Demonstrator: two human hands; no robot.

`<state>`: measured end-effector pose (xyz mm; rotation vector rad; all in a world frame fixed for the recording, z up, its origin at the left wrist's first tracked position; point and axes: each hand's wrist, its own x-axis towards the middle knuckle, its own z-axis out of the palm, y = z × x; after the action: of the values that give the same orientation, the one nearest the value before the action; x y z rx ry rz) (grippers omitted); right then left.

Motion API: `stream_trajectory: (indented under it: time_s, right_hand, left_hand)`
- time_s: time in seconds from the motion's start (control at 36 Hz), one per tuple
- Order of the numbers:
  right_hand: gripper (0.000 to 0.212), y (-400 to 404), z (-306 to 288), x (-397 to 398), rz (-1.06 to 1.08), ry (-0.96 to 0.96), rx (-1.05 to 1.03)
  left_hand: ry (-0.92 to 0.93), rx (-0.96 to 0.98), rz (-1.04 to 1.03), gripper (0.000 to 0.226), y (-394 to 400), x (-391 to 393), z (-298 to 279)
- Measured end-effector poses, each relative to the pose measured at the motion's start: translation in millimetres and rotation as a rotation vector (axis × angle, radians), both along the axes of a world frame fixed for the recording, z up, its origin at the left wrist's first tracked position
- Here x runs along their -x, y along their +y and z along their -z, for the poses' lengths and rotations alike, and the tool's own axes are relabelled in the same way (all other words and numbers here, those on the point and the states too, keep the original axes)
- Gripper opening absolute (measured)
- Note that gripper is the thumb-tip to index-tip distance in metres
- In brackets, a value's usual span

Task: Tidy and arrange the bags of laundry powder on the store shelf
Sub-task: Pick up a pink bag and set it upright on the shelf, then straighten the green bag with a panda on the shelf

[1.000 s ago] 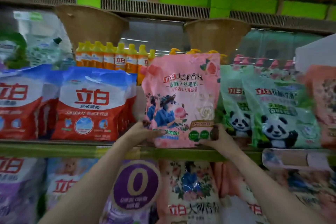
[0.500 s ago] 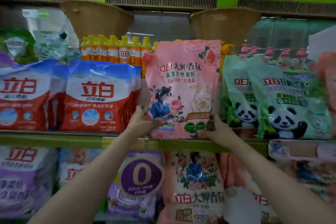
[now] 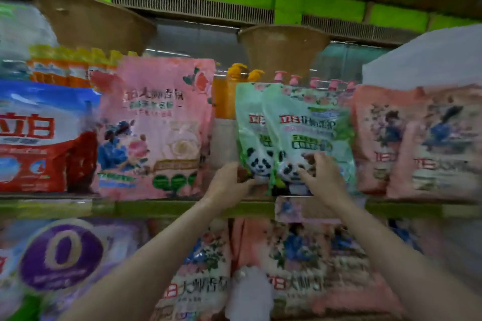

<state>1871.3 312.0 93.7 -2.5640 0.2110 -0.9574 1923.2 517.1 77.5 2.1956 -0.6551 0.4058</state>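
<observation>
Two green panda bags (image 3: 300, 135) of laundry powder stand on the shelf (image 3: 161, 207), one overlapping the other. My left hand (image 3: 227, 184) grips the lower left corner of the left panda bag. My right hand (image 3: 322, 174) lies on the lower front of the right panda bag, fingers curled onto it. The pink flower bag (image 3: 156, 125) stands upright by itself to the left, between the panda bags and a blue-and-red bag (image 3: 44, 138). The frame is blurred by motion.
Salmon-pink bags (image 3: 417, 143) stand right of the panda bags. Orange and pink pump bottles (image 3: 234, 91) line the back of the shelf. Two woven baskets (image 3: 284, 49) hang above. The lower shelf holds more bags, one with a purple round label (image 3: 62, 253).
Both hands have let go of the pink flower bag, which now stands on the shelf, and moved right onto the green panda bags. The view has shifted right.
</observation>
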Motion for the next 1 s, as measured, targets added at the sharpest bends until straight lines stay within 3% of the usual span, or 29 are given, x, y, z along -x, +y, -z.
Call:
stream_trajectory:
  time_s: [0.08,0.17,0.22,0.28,0.42,0.53,0.58,0.67,0.89,1.0]
  right_hand:
    - [0.057,-61.9,1.2,7.2,0.087,0.011,-0.075]
    - [0.081,-105.3,-0.1,12.4,0.094,0.102,-0.163]
    - [0.091,-123.5,3.5,8.6,0.007,0.274,-0.242]
    - [0.085,-131.2,7.3,2.7,-0.147,0.414,-0.371]
    - [0.121,-196.1,53.7,-72.0,-0.325,0.333,-0.442]
    - [0.096,-138.1,23.2,-32.4,-0.283,0.315,-0.436]
    - [0.072,-117.2,12.7,-23.2,-0.322,0.34,-0.407]
    - [0.05,-97.2,1.3,-23.9,-0.405,0.322,-0.29]
    - [0.068,-83.2,-11.8,-28.1,-0.303,0.438,0.041]
    - [0.076,-83.0,-12.5,-26.7,-0.233,0.475,0.09]
  left_hand:
    - [0.212,0.119,0.037,0.052,-40.7,-3.0,4.3]
    - [0.336,0.153,0.014,0.058,-71.2,-8.2,4.9]
    - [0.403,0.186,0.044,0.077,-86.6,-9.9,3.9]
    - [0.459,0.222,0.094,0.093,-98.9,-14.2,4.6]
    - [0.433,0.345,0.064,0.091,-111.2,-23.4,14.5]
    - [0.36,0.46,0.027,0.045,-100.3,-14.0,11.5]
    - [0.329,0.451,0.004,0.044,-88.7,-14.4,8.3]
    - [0.362,0.43,-0.103,0.067,-67.5,-22.6,10.8]
    - [0.324,0.246,-0.195,0.075,-50.1,-27.7,10.3]
    - [0.217,0.086,-0.304,0.073,-52.9,-19.0,8.6]
